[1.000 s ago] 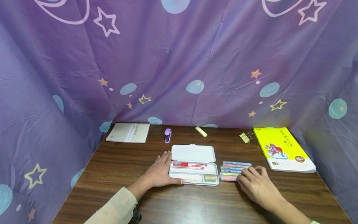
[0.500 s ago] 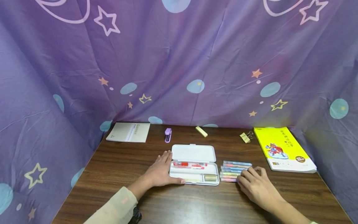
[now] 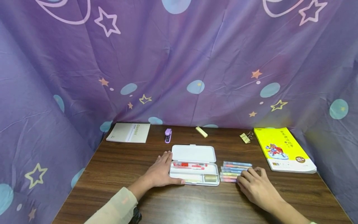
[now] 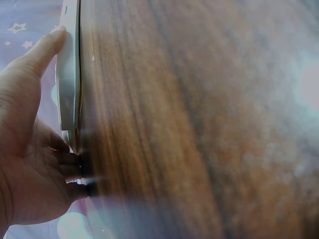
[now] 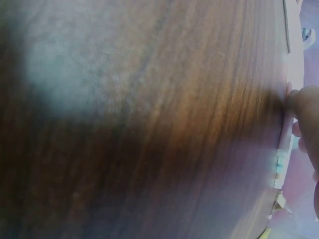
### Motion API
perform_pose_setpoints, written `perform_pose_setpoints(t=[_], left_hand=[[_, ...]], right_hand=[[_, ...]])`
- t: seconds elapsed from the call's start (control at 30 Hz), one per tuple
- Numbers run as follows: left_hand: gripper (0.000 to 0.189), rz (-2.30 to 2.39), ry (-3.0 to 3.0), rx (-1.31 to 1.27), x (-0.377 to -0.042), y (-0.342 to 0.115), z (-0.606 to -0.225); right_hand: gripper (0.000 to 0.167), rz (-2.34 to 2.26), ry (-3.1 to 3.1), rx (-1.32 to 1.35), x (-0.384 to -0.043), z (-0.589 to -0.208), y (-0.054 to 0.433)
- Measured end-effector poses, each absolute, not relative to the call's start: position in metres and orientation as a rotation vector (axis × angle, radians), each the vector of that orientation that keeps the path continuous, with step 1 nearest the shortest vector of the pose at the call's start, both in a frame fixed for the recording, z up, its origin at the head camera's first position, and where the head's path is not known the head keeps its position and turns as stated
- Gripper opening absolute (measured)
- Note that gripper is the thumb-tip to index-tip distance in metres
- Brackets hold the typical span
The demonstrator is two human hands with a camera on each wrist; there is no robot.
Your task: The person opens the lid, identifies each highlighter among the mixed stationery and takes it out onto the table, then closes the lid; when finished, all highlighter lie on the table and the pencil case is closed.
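A white pencil case (image 3: 193, 153) lies with its lid folded back in the middle of the desk. Red pens (image 3: 190, 165) and a tan block (image 3: 210, 178) are inside it. My left hand (image 3: 159, 171) rests against the case's left end, fingers stretched along the side and thumb (image 4: 50, 47) on the front edge. To the right of the case lies a row of several coloured pens (image 3: 235, 168). The curled fingers of my right hand (image 3: 257, 186) hold the right ends of the nearer pens, hiding their tips. The right thumb shows by the pens in the right wrist view.
Along the back of the brown desk (image 3: 179, 205) lie a grey notebook (image 3: 128, 132), a purple stapler (image 3: 167, 135), a cream-coloured bar (image 3: 201, 131) and a binder clip (image 3: 246, 137). A yellow book (image 3: 282, 149) lies at the right. Purple curtains (image 3: 167, 62) surround the desk.
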State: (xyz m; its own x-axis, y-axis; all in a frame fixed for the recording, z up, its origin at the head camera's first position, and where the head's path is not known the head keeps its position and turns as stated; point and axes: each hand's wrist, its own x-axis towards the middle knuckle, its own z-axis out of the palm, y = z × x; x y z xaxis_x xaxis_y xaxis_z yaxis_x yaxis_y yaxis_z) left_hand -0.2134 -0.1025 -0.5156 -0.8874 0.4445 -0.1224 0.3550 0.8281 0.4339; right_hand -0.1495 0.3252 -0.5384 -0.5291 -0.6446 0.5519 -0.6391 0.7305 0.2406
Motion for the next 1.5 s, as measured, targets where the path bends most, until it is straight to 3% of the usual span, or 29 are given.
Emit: perform_pose_setpoints(t=[0.4,0.8,1.03,1.5], left_hand=[[0.142,0.598,2.802,0.621,-0.214,-0.102,-0.517],[0.142,0.600,2.798,0.621,-0.214,-0.103,-0.516],[0.142,0.615,2.794,0.627,-0.214,-0.103,-0.514],[0.142,0.614,2.807,0.639,-0.214,-0.104,-0.517]], right_hand=[[0.058,0.044,-2.288,0.966,-0.150,-0.536,0.321],[0.054,0.060,-2.298,1.009,-0.163,-0.524,0.286],[0.020,0.075,-2.301,1.079,-0.172,-0.522,0.258],[0.030,0.056,-2.233,1.190,-0.180,-0.524,0.202]])
